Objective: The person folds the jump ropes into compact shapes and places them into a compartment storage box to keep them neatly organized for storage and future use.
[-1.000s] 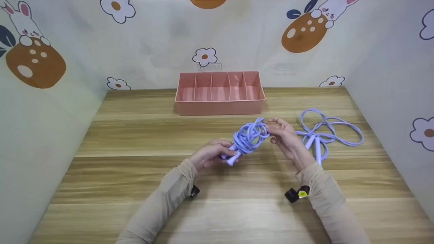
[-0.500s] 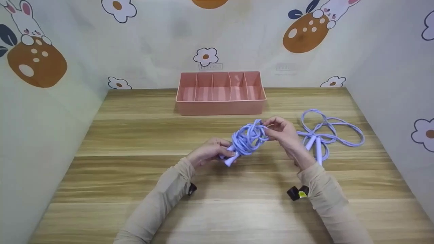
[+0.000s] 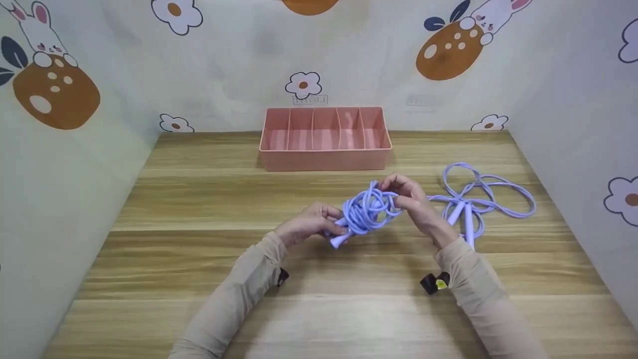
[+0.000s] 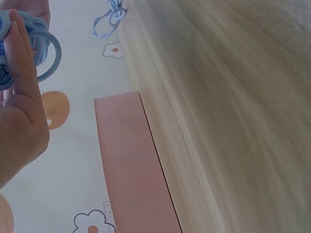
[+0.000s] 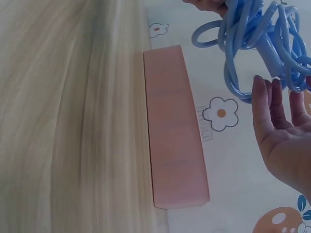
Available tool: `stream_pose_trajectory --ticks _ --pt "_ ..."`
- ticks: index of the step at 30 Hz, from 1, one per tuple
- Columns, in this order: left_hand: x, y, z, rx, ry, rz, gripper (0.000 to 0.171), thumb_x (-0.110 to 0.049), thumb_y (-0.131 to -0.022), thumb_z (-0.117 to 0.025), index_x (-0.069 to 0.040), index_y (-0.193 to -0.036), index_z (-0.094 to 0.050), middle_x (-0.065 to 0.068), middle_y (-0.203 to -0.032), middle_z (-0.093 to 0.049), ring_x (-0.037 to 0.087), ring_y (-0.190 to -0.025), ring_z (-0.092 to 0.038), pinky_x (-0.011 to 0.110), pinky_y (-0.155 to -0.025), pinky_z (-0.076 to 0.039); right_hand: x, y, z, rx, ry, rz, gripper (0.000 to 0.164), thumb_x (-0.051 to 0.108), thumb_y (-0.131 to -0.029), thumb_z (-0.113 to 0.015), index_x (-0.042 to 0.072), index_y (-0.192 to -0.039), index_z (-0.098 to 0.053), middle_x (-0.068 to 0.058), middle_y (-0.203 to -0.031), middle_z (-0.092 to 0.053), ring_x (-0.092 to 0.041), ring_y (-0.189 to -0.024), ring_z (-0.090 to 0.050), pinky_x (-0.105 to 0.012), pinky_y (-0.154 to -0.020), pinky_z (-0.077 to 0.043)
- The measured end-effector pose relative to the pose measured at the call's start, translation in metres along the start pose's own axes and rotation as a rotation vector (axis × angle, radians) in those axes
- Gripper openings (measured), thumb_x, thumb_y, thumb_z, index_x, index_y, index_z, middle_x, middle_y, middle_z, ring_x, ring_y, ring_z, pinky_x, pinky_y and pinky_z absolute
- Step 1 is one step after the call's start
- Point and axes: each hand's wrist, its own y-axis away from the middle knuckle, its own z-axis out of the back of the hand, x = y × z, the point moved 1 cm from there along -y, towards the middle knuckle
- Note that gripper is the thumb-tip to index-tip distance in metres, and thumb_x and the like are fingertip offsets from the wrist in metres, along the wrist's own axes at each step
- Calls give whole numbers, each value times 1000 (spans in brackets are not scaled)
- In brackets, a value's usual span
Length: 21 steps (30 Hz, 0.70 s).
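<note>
A light-blue jump rope [image 3: 363, 212], wound in a tangled bundle, is held above the table between both hands. My left hand [image 3: 309, 224] grips its two handles, whose ends stick out at the lower left. At the far end of the bundle, my right hand [image 3: 416, 207] pinches the coils between thumb and fingers. The right wrist view shows the loose loops of the bundle [image 5: 235, 36] and a handle inside them, with the right hand [image 5: 286, 141] below. The left wrist view catches the left hand [image 4: 24, 111] around the handles.
A second light-blue jump rope [image 3: 468, 224] lies loosely looped on the table at right, partly behind the right hand. A pink box [image 3: 324, 160] with several compartments stands at the back of the wooden table [image 3: 199, 199]. Patterned walls [image 3: 239, 60] close in the back and sides.
The right hand has shifted slightly left and closed in on the coils, its fingers now over the bundle's far end. The bundle has dipped a little; the left hand keeps its grip.
</note>
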Motion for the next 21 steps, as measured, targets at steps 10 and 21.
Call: stream_pose_trajectory --ticks 10,21 --pt "8 -2 6 -26 9 -12 16 5 -73 -63 -11 -74 -65 -4 -65 -65 6 -54 -56 17 -51 -46 42 1 -19 -126 477 64 13 -21 -65 -53 -10 -67 -46 -11 -63 -40 -8 -57 -35 -12 -46 -26" --pt "5 1 7 -23 -28 -45 10 5 -73 -64 -2 -79 -67 -4 -65 -65 6 -54 -56 17 -51 -47 42 -2 -7 -32 833 -98 8 -7 -72 -63 1 -72 -65 0 -61 -56 -5 -55 -46 -14 -47 -39"
